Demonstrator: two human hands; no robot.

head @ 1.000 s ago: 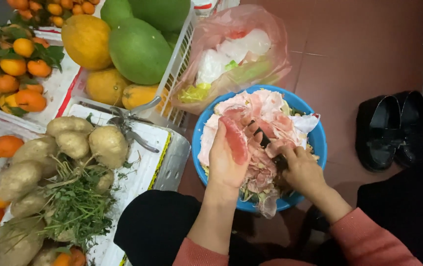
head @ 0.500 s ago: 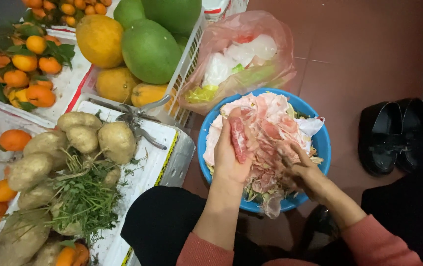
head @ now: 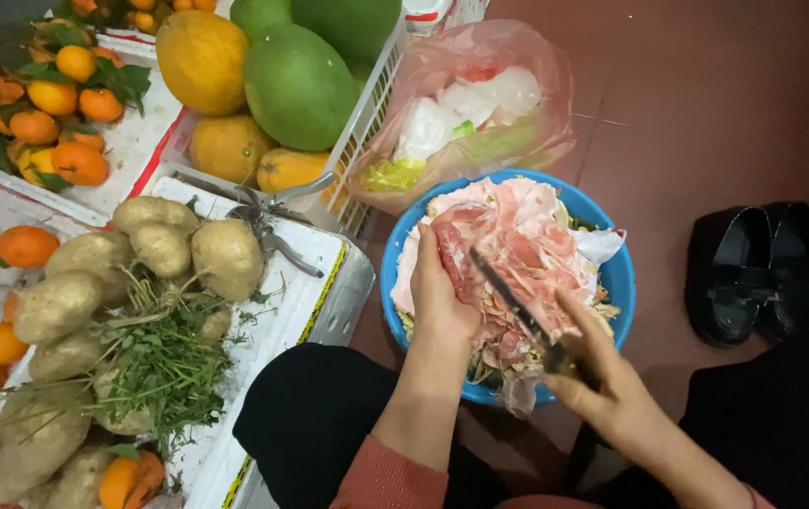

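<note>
The left hand (head: 440,300) grasped a red strip of raw meat (head: 453,256) over the round blue plastic basin (head: 619,279) heaped with pink meat slices (head: 527,247); the right hand (head: 602,385) clenched a dark-bladed knife (head: 515,303), its blade touching the strip

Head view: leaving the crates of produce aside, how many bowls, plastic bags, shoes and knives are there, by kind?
Blue bowl: 1
Pink plastic bag: 1
Black shoes: 2
Knife, held in the right hand: 1
Total: 5
</note>
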